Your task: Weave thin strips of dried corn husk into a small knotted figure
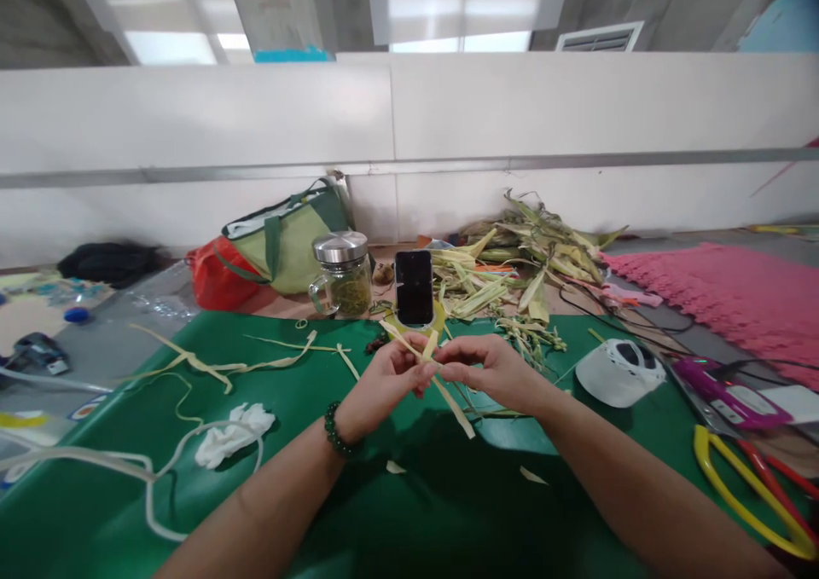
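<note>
Both hands meet over the middle of the green mat (307,477). Between them are pale, dry corn husk strips (455,408) that cross each other. My left hand (392,383), with a dark green bead bracelet (333,430) at the wrist, pinches the strips near their crossing. From the other side my right hand (492,370) has its thumb and fingertips closed on the same strips. One strip end points up to the left, another slants down to the right. Small husk scraps (395,467) lie on the mat below the hands.
Behind the hands stand a phone (414,287), a lidded glass mug (344,276) and a husk pile (543,246). A crumpled tissue (234,436) and white cable (152,498) lie left. To the right are a white rounded object (619,374), yellow-handled tool (746,485) and pink cloth (717,306).
</note>
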Available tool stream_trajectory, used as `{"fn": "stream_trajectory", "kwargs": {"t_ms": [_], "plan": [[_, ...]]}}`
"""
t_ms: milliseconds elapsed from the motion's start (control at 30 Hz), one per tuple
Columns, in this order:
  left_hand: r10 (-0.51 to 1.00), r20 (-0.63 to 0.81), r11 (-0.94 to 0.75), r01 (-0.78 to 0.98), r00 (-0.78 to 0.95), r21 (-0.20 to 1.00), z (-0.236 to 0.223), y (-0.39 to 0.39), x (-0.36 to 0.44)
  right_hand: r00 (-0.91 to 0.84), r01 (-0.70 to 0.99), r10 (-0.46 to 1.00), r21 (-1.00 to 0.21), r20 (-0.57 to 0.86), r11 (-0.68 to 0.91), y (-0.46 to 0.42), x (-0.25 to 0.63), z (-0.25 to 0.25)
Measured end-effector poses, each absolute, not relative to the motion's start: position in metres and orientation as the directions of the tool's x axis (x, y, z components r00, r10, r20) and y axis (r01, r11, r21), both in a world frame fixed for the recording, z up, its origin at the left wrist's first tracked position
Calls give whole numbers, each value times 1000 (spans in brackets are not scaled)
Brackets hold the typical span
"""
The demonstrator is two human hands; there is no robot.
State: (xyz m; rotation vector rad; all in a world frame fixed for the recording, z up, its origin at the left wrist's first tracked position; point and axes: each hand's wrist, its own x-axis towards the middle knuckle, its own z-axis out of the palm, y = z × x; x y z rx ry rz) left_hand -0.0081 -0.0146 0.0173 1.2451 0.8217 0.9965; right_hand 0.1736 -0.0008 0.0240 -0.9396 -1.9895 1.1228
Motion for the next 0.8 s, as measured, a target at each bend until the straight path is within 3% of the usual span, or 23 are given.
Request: {"fn": "stream_trajectory", "kwargs": {"t_ms": [200,500,800], "plan": [[923,41,-8,-88,383,996,19,-17,-9,-493,287,826,-845,274,451,4,173,22],[883,57,-25,-74,465,997,21,-16,-15,-467,54,860,-964,205,259,19,171,6],[915,26,1,-67,404,998,21,-17,-14,-451,179,854,-911,260,372,14,174,13]]}}
